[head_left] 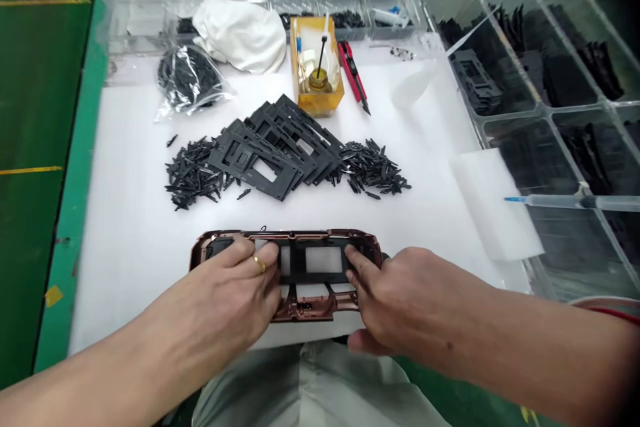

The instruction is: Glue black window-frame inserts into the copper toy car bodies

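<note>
A copper-brown plastic housing frame [320, 312] lies at the near edge of the white work surface, with a black plate with rectangular windows [299, 260] set inside it. My left hand [240, 290], a gold ring on one finger, grips the frame's left part, its fingertips pressing on the black plate. On the right end, my right hand [395, 293] holds the frame with a finger pushed down on the plate. Both thumbs' contact is partly hidden. Beyond the frame, several similar black plates [250, 167] lie fanned out between two heaps of small black strips [193, 177].
An amber box [327, 105] holds a small jar, with a red utility knife [353, 77] beside it. A bag of black parts [187, 77] and a white cloth [245, 33] sit back left. Divided clear trays [545, 113], a foam sheet [493, 207] and a syringe [565, 201] are right.
</note>
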{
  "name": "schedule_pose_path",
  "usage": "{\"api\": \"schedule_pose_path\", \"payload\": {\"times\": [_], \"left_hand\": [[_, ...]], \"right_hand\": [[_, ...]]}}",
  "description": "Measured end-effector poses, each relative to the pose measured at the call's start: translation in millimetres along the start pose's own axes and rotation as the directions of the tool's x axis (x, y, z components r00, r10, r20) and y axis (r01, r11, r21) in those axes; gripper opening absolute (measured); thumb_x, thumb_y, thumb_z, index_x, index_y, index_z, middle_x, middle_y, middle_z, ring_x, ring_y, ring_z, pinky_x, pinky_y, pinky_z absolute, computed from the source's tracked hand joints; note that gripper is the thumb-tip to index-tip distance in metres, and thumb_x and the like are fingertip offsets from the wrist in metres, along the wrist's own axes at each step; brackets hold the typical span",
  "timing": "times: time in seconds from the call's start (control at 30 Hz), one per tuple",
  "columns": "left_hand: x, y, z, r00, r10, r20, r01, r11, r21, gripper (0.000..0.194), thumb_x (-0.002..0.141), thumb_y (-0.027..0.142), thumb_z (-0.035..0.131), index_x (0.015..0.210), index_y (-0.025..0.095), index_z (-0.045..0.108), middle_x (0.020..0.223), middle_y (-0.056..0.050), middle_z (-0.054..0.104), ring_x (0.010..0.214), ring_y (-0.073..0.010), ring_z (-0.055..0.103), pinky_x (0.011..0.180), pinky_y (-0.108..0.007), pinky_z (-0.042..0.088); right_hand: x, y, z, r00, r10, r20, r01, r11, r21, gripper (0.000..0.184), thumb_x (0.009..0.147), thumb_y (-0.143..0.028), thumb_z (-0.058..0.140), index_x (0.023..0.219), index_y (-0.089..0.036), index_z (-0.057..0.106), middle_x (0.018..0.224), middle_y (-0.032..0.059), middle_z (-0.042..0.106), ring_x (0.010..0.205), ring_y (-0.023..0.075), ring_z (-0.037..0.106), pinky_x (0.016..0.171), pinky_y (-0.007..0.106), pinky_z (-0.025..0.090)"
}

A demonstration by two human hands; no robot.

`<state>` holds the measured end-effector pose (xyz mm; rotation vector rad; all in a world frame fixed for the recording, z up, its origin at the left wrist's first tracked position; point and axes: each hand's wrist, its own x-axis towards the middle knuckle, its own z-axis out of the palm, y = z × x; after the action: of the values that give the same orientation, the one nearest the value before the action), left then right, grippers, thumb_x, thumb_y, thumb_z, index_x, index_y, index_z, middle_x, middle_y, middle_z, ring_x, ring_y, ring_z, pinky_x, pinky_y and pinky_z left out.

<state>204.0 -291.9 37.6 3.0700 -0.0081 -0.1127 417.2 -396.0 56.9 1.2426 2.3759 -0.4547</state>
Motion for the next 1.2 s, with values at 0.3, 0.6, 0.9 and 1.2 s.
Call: {"api": "schedule_pose_path", "payload": {"times": [0.3,0.6,0.9,1.2], "left_hand": [[-7.1,-2.8,-2.1,0.996,-0.09,-0.017,0.091,0.995,0.038,0.025,0.091,0.045,0.054,0.094,0.023,0.066,0.103,-0.004,0.067,0.112,-0.0237,0.051,0.085,-0.038,0.033],[-1.4,-1.4,-5.1,0.997,-0.047,0.063,0.043,0.998,0.055,0.026,0.091,0.046,0.054,0.097,0.023,0.066,0.104,-0.005,0.067,0.112,-0.0225,0.052,0.087,-0.039,0.032],[1.0,-3.0,-6.8,0.997,-0.008,0.08,0.007,1.0,0.004,0.019,0.092,0.036,0.055,0.096,0.022,0.066,0.096,-0.003,0.068,0.111,-0.0231,0.051,0.083,-0.037,0.032],[-16.2,0.7,-9.2,0.989,-0.085,-0.118,0.082,0.996,-0.035,0.039,0.082,0.052,0.065,0.109,0.024,0.062,0.115,-0.001,0.066,0.113,-0.0234,0.051,0.088,-0.036,0.03]], "right_hand": [[-8.5,-8.5,-15.1,0.995,0.099,-0.005,-0.098,0.978,-0.185,0.036,0.091,-0.052,0.061,0.101,-0.019,0.072,0.107,0.0112,0.065,0.055,0.0151,0.058,0.04,0.027,0.019],[1.3,-6.5,-25.1,0.992,0.037,0.12,-0.026,0.995,-0.094,0.045,0.091,-0.055,0.059,0.07,-0.016,0.07,0.071,0.01,0.063,0.057,0.0211,0.061,0.041,0.028,0.027],[8.3,-1.6,-4.2,0.999,-0.025,0.033,0.028,0.996,-0.082,0.053,0.08,-0.064,0.068,0.067,-0.012,0.071,0.073,0.0151,0.065,0.045,0.0213,0.056,0.037,0.029,0.028],[-4.2,-3.9,-5.5,0.996,0.091,-0.004,-0.091,0.988,-0.128,0.04,0.085,-0.056,0.066,0.082,-0.017,0.073,0.087,0.0105,0.066,0.049,0.0185,0.059,0.037,0.027,0.018]]}}
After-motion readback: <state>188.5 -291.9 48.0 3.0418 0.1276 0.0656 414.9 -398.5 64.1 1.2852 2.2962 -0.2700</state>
